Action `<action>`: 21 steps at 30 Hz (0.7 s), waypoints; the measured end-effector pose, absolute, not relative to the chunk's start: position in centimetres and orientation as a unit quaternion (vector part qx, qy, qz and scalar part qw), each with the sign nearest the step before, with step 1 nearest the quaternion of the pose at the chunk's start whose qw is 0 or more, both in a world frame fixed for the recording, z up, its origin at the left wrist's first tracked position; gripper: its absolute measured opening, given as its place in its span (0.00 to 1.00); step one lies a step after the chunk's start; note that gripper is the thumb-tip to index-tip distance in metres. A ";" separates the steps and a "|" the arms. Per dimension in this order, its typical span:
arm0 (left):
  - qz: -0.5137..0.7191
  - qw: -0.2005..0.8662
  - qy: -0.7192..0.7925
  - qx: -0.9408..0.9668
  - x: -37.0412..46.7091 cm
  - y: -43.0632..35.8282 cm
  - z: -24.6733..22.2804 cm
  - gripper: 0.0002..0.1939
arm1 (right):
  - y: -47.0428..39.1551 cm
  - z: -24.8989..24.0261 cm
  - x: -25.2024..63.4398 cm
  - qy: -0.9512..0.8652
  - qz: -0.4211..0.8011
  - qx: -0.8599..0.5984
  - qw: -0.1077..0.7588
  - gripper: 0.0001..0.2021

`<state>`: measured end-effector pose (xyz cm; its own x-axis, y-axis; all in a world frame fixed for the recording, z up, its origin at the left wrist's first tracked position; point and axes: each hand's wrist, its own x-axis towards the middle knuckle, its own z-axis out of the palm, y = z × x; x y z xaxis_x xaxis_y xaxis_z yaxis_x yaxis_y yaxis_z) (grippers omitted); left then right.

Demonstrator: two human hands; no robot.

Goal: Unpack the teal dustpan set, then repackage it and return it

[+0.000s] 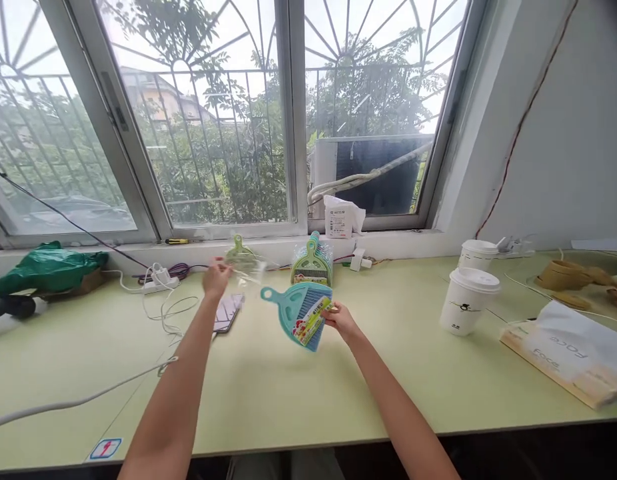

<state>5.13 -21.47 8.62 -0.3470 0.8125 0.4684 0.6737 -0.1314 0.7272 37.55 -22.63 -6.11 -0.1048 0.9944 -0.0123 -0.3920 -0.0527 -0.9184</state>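
While right hand [341,320] pinches teal brush set [302,312], left hand [216,277] grip pinching clear wrapper [248,267], open table [268,387] nearer.

This looks like a makeshift workroom in a home or small office: a long pale-green bench [268,393] runs under a wide barred window [228,113] facing trees and a house. On the bench below that window lie a power strip [158,280] with loose cables, lidded paper cups [468,300], and a green plastic bag [46,267].
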 end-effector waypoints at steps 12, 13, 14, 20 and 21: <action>0.589 0.178 0.604 0.507 11.4 -21.5 1.3 0.24 | -21.4 -7.6 38.1 -0.285 0.632 -0.377 0.615 0.17; 0.544 0.333 0.563 0.527 13.6 -21.6 0.0 0.25 | -21.4 -7.6 38.1 -0.283 0.628 -0.373 0.621 0.17; 0.484 0.465 0.500 0.548 15.7 -21.9 -1.4 0.27 | -21.4 -7.6 38.1 -0.283 0.624 -0.371 0.627 0.17; 0.540 0.569 0.443 0.434 20.5 -22.0 -7.4 0.29 | -21.2 -7.2 39.3 -0.341 0.603 -0.467 0.549 0.08; 0.552 0.561 0.458 0.413 20.0 -21.7 -7.7 0.28 | -21.1 -7.1 39.8 -0.336 0.598 -0.488 0.540 0.09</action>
